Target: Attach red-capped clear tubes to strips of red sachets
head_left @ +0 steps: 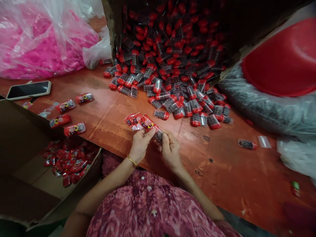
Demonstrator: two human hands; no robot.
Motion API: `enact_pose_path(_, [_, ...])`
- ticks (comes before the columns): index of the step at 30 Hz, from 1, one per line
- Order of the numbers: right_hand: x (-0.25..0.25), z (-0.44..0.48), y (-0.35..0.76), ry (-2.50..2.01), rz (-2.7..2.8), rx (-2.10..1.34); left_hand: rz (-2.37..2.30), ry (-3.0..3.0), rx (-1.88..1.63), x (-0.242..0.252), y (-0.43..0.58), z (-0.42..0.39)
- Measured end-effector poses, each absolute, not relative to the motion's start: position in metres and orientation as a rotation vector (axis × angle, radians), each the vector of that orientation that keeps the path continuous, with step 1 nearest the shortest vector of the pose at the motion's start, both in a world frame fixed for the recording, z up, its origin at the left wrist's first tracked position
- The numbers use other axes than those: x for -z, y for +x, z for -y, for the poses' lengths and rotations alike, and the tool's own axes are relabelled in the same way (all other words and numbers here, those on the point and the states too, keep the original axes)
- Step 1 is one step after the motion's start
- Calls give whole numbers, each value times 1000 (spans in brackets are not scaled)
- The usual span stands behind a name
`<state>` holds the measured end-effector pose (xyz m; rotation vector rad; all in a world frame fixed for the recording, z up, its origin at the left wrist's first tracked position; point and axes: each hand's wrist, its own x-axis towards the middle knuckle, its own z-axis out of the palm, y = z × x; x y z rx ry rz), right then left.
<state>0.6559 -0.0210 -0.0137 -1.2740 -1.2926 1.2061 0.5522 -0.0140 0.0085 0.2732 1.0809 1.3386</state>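
Above the table's near edge, my left hand (141, 144) is closed, its thumb pressing on a red printed sleeve (147, 122). A fan of more red printed sleeves (133, 121) juts out to the left of its fingers. My right hand (171, 148) is closed on a small clear tube (158, 135) of dark beads. The tube meets the sleeve between both thumbs; how far it sits inside, I cannot tell. A loose red-capped tube (161, 115) lies just beyond my hands.
Many red-capped tubes (172, 82) spill from a tipped cardboard box (111, 26). Several sleeved tubes (74, 129) and a phone (29, 90) lie left, above an open carton (22, 158) of wrapped ones. Pink pieces fill a bag (46, 42); a red basin (283, 59) stands right.
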Motion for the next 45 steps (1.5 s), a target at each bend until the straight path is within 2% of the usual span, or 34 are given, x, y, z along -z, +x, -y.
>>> enact_pose_path(5, [10,20,652,-1145,1104,-1510,-1035,248,-1410,-9,546,9])
enact_pose_path(13, [4,16,649,-1219,1089,-1357,-1069,371,-1404,-7,544,7])
enact_pose_path(19, [11,22,643,-1200,1242,-1189,-1016,254,-1390,-11,535,0])
enact_pose_path(27, [19,21,635,-1162,969,-1441,-1199,429,-1386,0,546,10])
enact_pose_path(40, [7,18,631,-1220,1035,-1260,-1063,218,-1528,6,550,15])
enact_pose_path(45, [9,18,632,-1201,1012,-1344,-1088,279,-1530,2,548,16])
